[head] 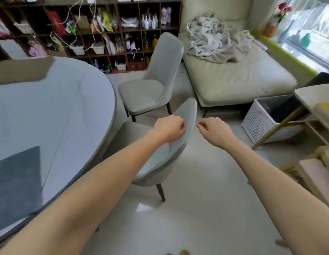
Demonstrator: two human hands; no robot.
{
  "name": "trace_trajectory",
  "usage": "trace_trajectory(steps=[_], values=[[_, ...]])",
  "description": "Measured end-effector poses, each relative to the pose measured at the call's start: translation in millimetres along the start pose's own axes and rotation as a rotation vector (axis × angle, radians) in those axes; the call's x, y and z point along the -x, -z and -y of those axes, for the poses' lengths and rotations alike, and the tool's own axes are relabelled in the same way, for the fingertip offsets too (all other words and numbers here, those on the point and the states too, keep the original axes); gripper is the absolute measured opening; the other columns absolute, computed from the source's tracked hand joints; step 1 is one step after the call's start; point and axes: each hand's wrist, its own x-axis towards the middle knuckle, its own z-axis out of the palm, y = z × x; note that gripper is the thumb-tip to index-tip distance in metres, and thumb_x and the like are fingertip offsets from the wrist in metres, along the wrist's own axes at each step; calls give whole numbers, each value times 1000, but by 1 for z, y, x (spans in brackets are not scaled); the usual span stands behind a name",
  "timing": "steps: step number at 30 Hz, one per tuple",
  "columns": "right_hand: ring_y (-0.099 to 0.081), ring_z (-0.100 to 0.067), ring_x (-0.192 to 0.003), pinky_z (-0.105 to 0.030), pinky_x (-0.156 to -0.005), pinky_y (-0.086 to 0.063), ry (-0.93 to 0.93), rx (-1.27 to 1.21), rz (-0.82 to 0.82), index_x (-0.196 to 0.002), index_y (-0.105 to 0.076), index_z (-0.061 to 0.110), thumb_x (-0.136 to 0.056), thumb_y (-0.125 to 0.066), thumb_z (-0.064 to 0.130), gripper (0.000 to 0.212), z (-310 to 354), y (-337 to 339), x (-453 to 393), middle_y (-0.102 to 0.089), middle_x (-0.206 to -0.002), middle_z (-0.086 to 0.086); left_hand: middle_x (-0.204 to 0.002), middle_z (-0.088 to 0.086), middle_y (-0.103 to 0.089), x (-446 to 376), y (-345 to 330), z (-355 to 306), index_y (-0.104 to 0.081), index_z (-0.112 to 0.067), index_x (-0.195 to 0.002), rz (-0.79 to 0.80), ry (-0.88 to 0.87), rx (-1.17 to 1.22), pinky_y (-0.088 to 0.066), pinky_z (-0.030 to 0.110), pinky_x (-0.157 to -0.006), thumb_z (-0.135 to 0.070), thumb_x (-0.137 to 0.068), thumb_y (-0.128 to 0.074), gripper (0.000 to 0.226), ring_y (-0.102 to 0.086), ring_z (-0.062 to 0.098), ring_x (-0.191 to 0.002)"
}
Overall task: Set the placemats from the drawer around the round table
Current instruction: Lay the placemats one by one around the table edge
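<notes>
The round table [64, 100] with a pale grey top fills the left. A dark grey placemat [16, 184] lies flat at its near edge, and a brown-grey placemat [20, 71] lies at the far edge. My left hand [169, 129] is curled in front of the backrest of the near grey chair [180, 137], at its top edge. My right hand [213, 132] is curled just right of that backrest, apart from it. Neither hand holds a placemat. No drawer is in view.
A second grey chair [150, 85] stands beyond the near one, by the table. A cream sofa [233, 78] with a crumpled blanket is behind. A white perforated bin [264, 122] and a small side table [314, 94] stand at the right. Dark shelving [104, 30] lines the far wall.
</notes>
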Motion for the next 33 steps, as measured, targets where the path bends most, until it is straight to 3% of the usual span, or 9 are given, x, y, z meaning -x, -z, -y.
trace_trajectory(steps=[7, 13, 20, 24, 27, 29, 31, 33], values=[[-58, -32, -76, -32, -62, -40, 3, -11, -20, -76, -55, 12, -94, -42, 24, 25, -112, 51, -67, -62, -82, -8, -106, 5, -66, -130, 12, -92, -66, -16, -103, -47, -69, -41, -42, 31, -72, -35, -97, -42, 31, -60, 28, -98], [-59, -34, -86, -32, -64, -41, 36, 33, 23, -93, -64, 10, -95, -40, 24, 28, -189, 61, -171, -65, -95, -11, -99, 0, -68, -275, 7, -88, -66, -23, -94, -39, -5, -25, -41, 30, -69, -35, -94, -45, 24, -64, 26, -90], [-60, -33, -92, -36, -71, -47, 75, 48, 81, -93, -64, 10, -95, -40, 26, 29, -263, 95, -321, -66, -99, -14, -108, 1, -66, -428, 42, -80, -66, -23, -101, -17, 68, 2, -46, 33, -77, -39, -95, -46, 27, -62, 27, -97], [-59, -34, -91, -36, -73, -45, 169, 26, 105, -88, -62, 9, -95, -41, 22, 26, -270, 104, -406, -66, -97, -14, -111, 2, -66, -481, 69, -48, -67, -20, -105, -8, 153, 6, -47, 31, -79, -37, -97, -45, 29, -61, 27, -100], [-60, -32, -86, -37, -72, -49, 273, 31, 152, -85, -62, 9, -95, -41, 25, 28, -262, 91, -481, -65, -92, -11, -107, 6, -66, -514, 78, -7, -65, -14, -92, -4, 303, 60, -47, 33, -79, -32, -96, -45, 27, -61, 29, -97], [-58, -30, -78, -34, -66, -46, 369, 37, 188, -75, -58, 11, -95, -41, 23, 28, -247, 79, -530, -61, -80, -8, -106, 15, -64, -530, 77, 22, -59, -11, -83, -25, 428, 102, -48, 37, -80, -25, -93, -43, 24, -61, 35, -101], [-52, -27, -66, -32, -58, -40, 459, 28, 227, -61, -46, 11, -93, -41, 19, 33, -224, 67, -573, -50, -63, -5, -107, 19, -64, -540, 79, 49, -59, -3, -88, -53, 562, 145, -49, 40, -84, -22, -92, -43, 25, -60, 37, -105], [-53, -26, -63, -34, -56, -45, 559, 31, 302, -60, -46, 9, -91, -41, 17, 32, -198, 55, -612, -51, -61, -6, -103, 18, -65, -542, 83, 78, -59, -7, -84, -62, 679, 192, -50, 39, -80, -22, -90, -45, 22, -61, 37, -102]])
